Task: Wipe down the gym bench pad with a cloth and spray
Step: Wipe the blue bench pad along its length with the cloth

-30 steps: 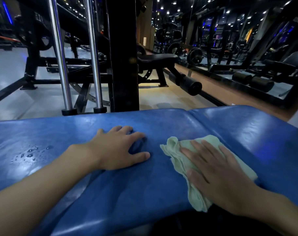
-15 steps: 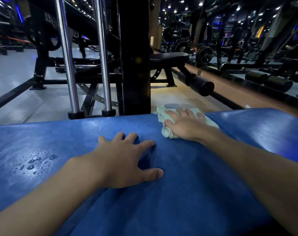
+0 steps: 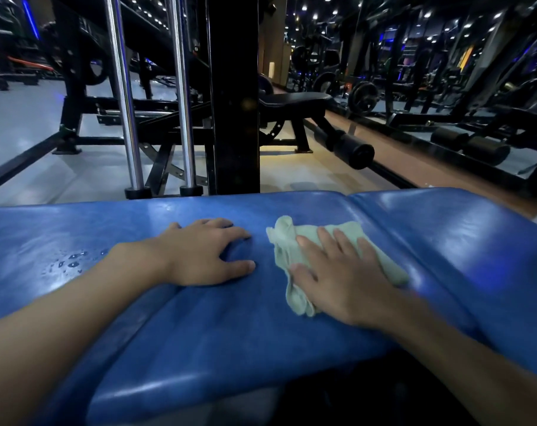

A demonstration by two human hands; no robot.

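A blue padded gym bench (image 3: 199, 333) stretches across the lower view, with a seam between two pad sections at the right. My right hand (image 3: 341, 281) lies flat on a pale green cloth (image 3: 285, 241), pressing it onto the pad near the middle. My left hand (image 3: 205, 253) rests palm down on the pad just left of the cloth, fingers spread, holding nothing. Spray droplets (image 3: 70, 262) bead on the pad at the left. No spray bottle is in view.
A black steel upright (image 3: 233, 93) and two chrome guide rods (image 3: 123, 93) stand right behind the bench. A black flat bench (image 3: 295, 101) and a padded roller (image 3: 353, 152) sit beyond. Weight machines line the right side.
My right hand pushed the cloth out to the pad's far edge, then drew it back toward me to the middle. The left hand stayed pressed in place.
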